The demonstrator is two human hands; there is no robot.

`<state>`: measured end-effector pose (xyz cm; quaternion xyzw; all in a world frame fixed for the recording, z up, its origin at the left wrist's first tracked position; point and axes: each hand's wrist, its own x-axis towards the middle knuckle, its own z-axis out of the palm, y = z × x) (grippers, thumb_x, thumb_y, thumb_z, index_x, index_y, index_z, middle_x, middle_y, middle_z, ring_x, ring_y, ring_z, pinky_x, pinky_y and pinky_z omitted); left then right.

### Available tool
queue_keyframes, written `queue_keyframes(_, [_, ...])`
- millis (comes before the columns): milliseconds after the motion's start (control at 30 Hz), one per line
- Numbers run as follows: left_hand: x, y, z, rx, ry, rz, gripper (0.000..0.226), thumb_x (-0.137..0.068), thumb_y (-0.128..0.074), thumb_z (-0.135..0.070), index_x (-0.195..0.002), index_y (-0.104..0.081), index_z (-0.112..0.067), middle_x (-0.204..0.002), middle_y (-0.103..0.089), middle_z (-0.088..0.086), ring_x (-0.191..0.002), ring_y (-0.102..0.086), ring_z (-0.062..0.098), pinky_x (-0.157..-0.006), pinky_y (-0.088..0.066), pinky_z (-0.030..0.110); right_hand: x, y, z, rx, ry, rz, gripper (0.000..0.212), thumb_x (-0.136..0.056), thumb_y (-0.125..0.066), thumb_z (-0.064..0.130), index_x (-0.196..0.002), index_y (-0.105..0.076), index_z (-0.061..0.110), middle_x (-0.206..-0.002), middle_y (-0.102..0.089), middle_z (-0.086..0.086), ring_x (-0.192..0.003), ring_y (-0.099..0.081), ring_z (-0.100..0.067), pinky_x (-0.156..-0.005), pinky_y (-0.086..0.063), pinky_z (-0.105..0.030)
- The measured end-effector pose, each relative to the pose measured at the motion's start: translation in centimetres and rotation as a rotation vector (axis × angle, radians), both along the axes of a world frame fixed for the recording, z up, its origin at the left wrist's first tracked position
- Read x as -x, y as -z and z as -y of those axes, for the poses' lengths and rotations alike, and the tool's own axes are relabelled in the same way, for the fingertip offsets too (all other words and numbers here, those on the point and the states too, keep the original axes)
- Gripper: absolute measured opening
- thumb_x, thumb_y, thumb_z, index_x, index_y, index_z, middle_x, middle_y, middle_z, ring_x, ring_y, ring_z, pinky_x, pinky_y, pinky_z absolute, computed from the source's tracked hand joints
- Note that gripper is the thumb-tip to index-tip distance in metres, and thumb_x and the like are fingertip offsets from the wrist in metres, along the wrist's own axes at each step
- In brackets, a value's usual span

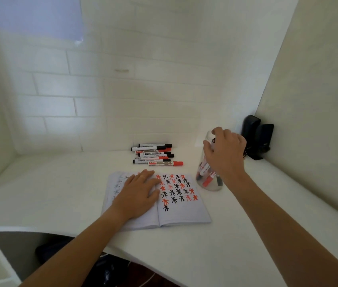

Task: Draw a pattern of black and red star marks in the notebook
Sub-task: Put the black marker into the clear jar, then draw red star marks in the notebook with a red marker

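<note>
An open notebook (182, 214) lies on the white desk. Its right page carries rows of black and red star marks (176, 189). My left hand (139, 191) rests flat on the left page with straight fingers, holding the book down. Right of the notebook stands a clear jar (209, 184) with several red and black markers in it. My right hand (226, 150) is at the jar's mouth, thumb and fingers curled round the dark end of a marker (213, 140); most of that marker is hidden by the hand.
A pile of loose black and red markers (155, 156) lies behind the notebook near the tiled wall. Two black speakers (257, 137) stand in the back right corner. The desk's front edge curves at the lower left.
</note>
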<state>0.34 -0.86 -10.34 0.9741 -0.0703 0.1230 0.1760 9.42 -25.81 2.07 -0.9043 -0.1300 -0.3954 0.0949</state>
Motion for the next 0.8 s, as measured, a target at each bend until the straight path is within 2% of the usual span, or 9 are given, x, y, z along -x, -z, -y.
queue_keyframes(100, [-0.1, -0.1, 0.0, 0.015, -0.004, 0.005, 0.062, -0.092, -0.020, -0.060, -0.146, -0.044, -0.040, -0.163, -0.025, -0.011, -0.152, -0.013, 0.010, -0.122, -0.003, 0.036, 1.2, 0.8, -1.4, 0.030, -0.106, 0.285, 0.024, -0.091, -0.059, 0.013, -0.114, -0.062, 0.008, -0.128, -0.060, -0.016, -0.120, -0.056, -0.035, -0.101, -0.044, -0.046])
queue_keyframes(167, [-0.1, -0.2, 0.1, 0.028, -0.003, 0.014, 0.066, -0.089, -0.017, -0.063, -0.144, -0.045, -0.040, -0.161, -0.028, -0.010, -0.150, -0.018, 0.011, -0.122, -0.005, 0.036, 1.6, 1.3, -3.3, 0.036, -0.251, 0.310, 0.021, -0.089, -0.060, 0.004, -0.109, -0.064, 0.007, -0.124, -0.061, -0.014, -0.115, -0.057, -0.030, -0.095, -0.049, -0.040])
queue_keyframes(267, [-0.1, -0.3, 0.1, 0.039, -0.004, 0.021, 0.062, -0.091, -0.022, -0.060, -0.143, -0.047, -0.039, -0.160, -0.030, -0.009, -0.148, -0.023, 0.012, -0.123, -0.008, 0.038, 0.9, 2.6, -6.4, 0.023, -0.371, 0.063, 0.017, -0.091, -0.061, 0.003, -0.107, -0.065, 0.007, -0.107, -0.064, -0.008, -0.096, -0.060, -0.022, -0.082, -0.057, -0.039])
queue_keyframes(367, [-0.1, -0.3, 0.1, 0.026, -0.002, 0.032, 0.058, -0.093, -0.024, -0.058, -0.142, -0.046, -0.039, -0.159, -0.031, -0.007, -0.147, -0.025, 0.013, -0.124, -0.013, 0.043, -1.4, 4.5, -8.6, 0.061, -0.325, -0.280, 0.022, -0.100, -0.054, 0.008, -0.121, -0.061, 0.012, -0.114, -0.063, -0.004, -0.100, -0.058, -0.020, -0.083, -0.055, -0.036])
queue_keyframes(500, [0.1, -0.2, 0.2, 0.042, 0.006, 0.033, 0.051, -0.097, -0.030, -0.054, -0.144, -0.044, -0.038, -0.160, -0.028, -0.008, -0.150, -0.019, 0.012, -0.125, -0.009, 0.042, -4.8, 6.8, -9.4, 0.051, -0.261, -0.512, 0.030, -0.101, -0.054, 0.012, -0.131, -0.059, 0.014, -0.120, -0.065, -0.008, -0.105, -0.062, -0.024, -0.085, -0.054, -0.037])
queue_keyframes(600, [0.1, -0.1, 0.1, 0.054, 0.006, 0.045, 0.047, -0.100, -0.035, -0.050, -0.145, -0.043, -0.038, -0.161, -0.027, -0.010, -0.151, -0.015, 0.010, -0.125, -0.004, 0.038, -6.4, 8.9, -9.2, 0.086, -0.233, -0.548, 0.029, -0.102, -0.053, 0.019, -0.130, -0.059, 0.014, -0.117, -0.066, -0.008, -0.107, -0.062, -0.025, -0.086, -0.053, -0.036])
queue_keyframes(800, [-0.1, -0.1, 0.1, 0.071, 0.004, 0.074, 0.046, -0.100, -0.037, -0.049, -0.143, -0.046, -0.036, -0.160, -0.029, -0.009, -0.150, -0.018, 0.010, -0.125, -0.007, 0.038, -5.4, 10.2, -8.4, 0.130, -0.216, -0.439, 0.018, -0.104, -0.050, 0.020, -0.116, -0.062, 0.015, -0.113, -0.062, -0.003, -0.101, -0.057, -0.019, -0.081, -0.051, -0.032])
